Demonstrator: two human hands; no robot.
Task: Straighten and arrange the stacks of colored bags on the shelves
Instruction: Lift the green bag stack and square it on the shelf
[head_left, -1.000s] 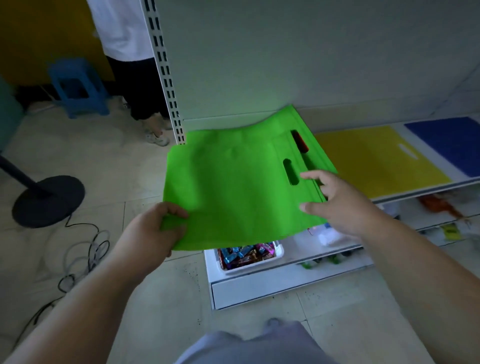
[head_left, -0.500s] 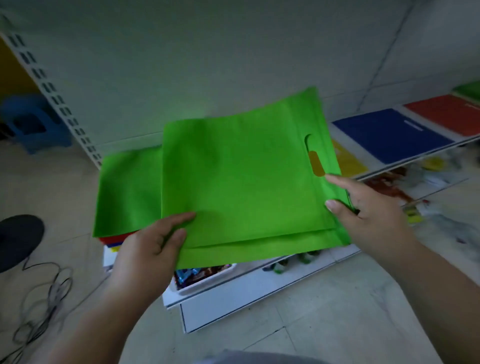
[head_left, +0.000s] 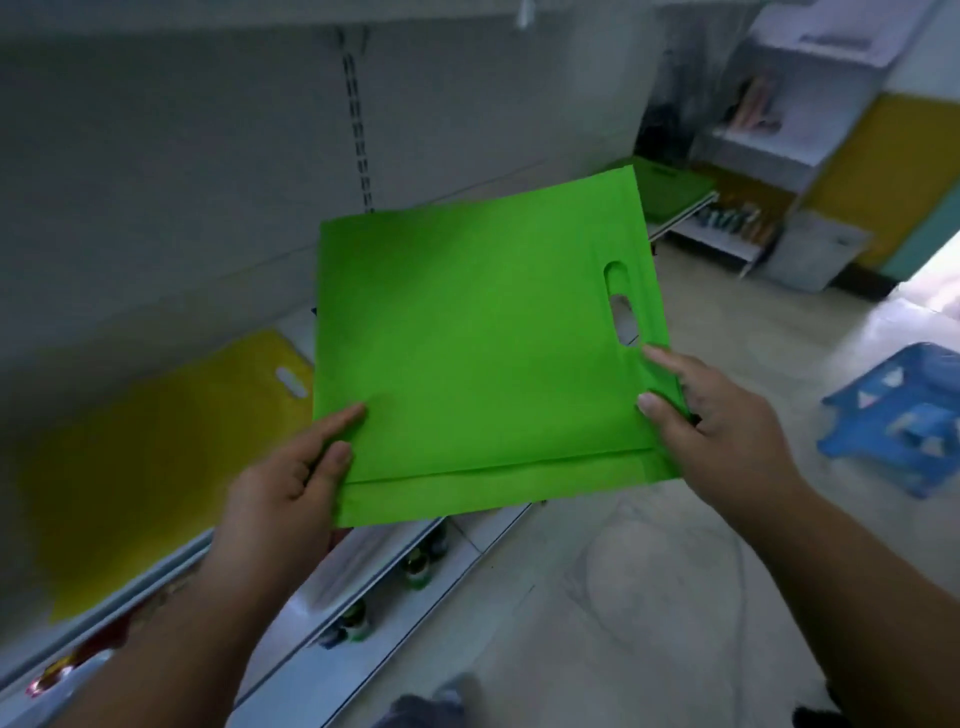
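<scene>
Both hands hold green bags (head_left: 467, 332) in air above shelf (head_left: 291, 613) edge: left hand (head_left: 291, 493) grip pinches bottom-left corner, right hand (head_left: 711, 431) grip pinches handle side. Yellow bag (head_left: 156, 457) flat on shelf, left.

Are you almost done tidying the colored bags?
Partway, it seems. The yellow bags already lie flat on the shelf. The left hand and right hand hold the green bags off the shelf, edges not quite lined up. They need squaring and placing, maybe on the green stack further along.
</scene>
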